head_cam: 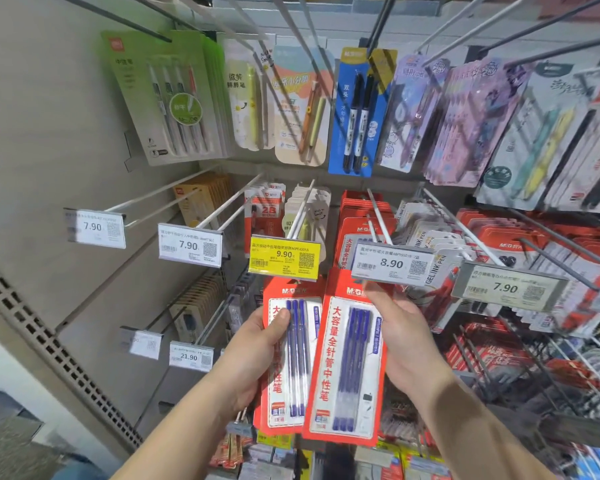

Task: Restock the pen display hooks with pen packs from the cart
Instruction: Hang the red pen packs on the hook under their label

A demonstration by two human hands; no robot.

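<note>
The left hand (pixel 253 355) grips one red pen pack (pixel 284 358); at its 3 o'clock, right hand (pixel 406 344) fingers pinch another pen pack (pixel 343 368) below the 8.90 price tag (pixel 392 263).

Two pen packs (pixel 321 358) are held side by side just below the 8.90 price tag (pixel 392 264). The left hand (pixel 257 344) is placed left of them, the right hand (pixel 406 337) right, directly under that tag.

red pen packs (pixel 343 362) | two, upright, overlapping | below hook (pixel 378 213)
</note>
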